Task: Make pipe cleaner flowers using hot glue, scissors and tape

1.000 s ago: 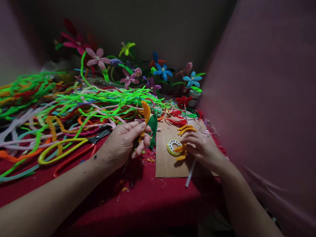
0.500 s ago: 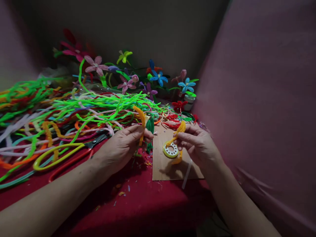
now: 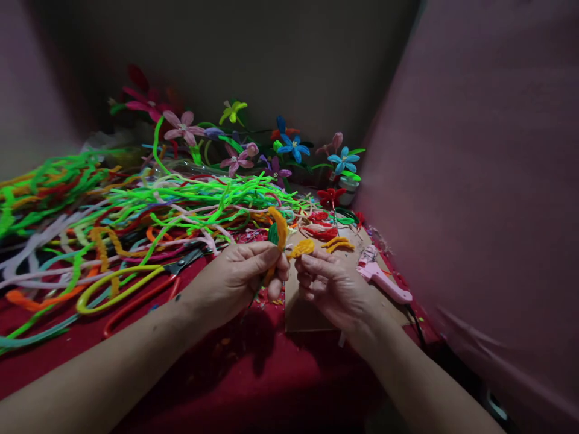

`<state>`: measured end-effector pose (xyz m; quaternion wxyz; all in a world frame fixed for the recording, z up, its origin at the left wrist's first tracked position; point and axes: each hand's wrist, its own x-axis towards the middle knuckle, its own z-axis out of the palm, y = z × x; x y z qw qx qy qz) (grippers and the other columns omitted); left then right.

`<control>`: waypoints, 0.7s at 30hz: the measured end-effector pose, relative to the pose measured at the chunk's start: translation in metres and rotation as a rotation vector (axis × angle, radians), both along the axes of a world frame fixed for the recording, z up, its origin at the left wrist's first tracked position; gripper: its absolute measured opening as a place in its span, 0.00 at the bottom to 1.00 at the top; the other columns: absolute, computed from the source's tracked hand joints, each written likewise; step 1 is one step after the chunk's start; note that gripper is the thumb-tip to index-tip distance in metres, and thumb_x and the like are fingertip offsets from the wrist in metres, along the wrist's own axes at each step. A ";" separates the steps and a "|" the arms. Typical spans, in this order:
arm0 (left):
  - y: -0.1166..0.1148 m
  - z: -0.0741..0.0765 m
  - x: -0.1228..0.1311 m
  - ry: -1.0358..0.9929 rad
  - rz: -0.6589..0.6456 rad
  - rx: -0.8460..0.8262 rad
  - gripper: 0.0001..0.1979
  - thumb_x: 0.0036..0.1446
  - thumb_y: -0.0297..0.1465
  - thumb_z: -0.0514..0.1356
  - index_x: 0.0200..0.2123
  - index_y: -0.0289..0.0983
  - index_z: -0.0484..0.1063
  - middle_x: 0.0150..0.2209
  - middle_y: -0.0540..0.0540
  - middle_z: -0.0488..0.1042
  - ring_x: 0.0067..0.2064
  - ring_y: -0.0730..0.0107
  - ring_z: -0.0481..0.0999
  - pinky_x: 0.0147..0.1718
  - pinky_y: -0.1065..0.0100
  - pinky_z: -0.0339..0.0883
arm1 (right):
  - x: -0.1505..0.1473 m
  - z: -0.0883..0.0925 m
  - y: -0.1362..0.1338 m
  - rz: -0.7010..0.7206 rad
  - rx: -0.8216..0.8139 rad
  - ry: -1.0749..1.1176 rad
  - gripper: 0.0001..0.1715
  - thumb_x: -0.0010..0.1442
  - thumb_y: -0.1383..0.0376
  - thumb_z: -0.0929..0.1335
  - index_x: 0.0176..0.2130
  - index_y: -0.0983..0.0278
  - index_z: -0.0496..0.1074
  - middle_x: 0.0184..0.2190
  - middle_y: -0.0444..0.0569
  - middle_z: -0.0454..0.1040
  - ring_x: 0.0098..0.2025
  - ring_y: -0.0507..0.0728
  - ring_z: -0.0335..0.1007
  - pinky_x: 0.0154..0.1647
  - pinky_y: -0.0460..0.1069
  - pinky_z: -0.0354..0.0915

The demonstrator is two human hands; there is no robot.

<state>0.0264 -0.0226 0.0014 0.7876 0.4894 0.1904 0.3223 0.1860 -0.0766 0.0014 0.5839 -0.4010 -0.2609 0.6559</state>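
By a flat tan board (image 3: 298,313), the left hand (image 3: 248,268) pinches a curved orange fuzzy strip (image 3: 280,226) upright, the right hand (image 3: 332,282) a looped orange fuzzy piece (image 3: 303,247) beside it; light pinches should spare the fuzz.

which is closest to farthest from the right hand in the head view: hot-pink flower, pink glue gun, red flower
1. Pink glue gun: just right of the right hand.
2. Red flower: ahead of the hand, farther back.
3. Hot-pink flower: far back, well to the left.
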 end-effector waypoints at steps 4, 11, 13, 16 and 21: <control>0.002 0.003 -0.003 -0.036 0.013 -0.013 0.11 0.57 0.33 0.60 0.26 0.32 0.74 0.25 0.47 0.74 0.20 0.79 0.69 0.23 0.75 0.62 | 0.043 -0.008 -0.016 -0.194 0.136 -0.617 0.16 0.48 0.63 0.72 0.39 0.64 0.73 0.33 0.48 0.73 0.29 0.51 0.65 0.30 0.47 0.61; 0.002 0.006 -0.003 -0.022 0.079 -0.038 0.07 0.55 0.27 0.59 0.26 0.32 0.74 0.24 0.48 0.73 0.20 0.80 0.68 0.23 0.76 0.62 | 0.124 -0.047 -0.051 -0.487 0.049 -2.052 0.28 0.54 0.67 0.62 0.54 0.69 0.65 0.42 0.61 0.71 0.42 0.66 0.64 0.44 0.62 0.62; 0.003 0.005 -0.002 -0.001 0.090 -0.031 0.07 0.55 0.26 0.58 0.26 0.32 0.74 0.25 0.48 0.73 0.20 0.80 0.68 0.23 0.77 0.61 | 0.129 -0.055 -0.054 -0.426 -0.014 -2.144 0.28 0.55 0.68 0.60 0.55 0.72 0.64 0.41 0.62 0.71 0.41 0.66 0.64 0.43 0.61 0.63; 0.004 0.004 -0.001 0.009 0.107 -0.032 0.08 0.55 0.27 0.58 0.26 0.32 0.74 0.25 0.48 0.73 0.20 0.80 0.68 0.22 0.77 0.61 | 0.131 -0.061 -0.053 -0.437 0.018 -2.155 0.26 0.56 0.68 0.60 0.54 0.71 0.64 0.40 0.60 0.70 0.42 0.66 0.65 0.43 0.59 0.64; 0.007 0.004 -0.003 -0.021 0.119 -0.033 0.08 0.57 0.28 0.58 0.26 0.33 0.73 0.26 0.48 0.73 0.21 0.80 0.67 0.23 0.75 0.61 | 0.129 -0.054 -0.055 -0.679 0.201 -1.953 0.24 0.55 0.63 0.63 0.51 0.68 0.67 0.40 0.58 0.68 0.41 0.64 0.66 0.43 0.58 0.65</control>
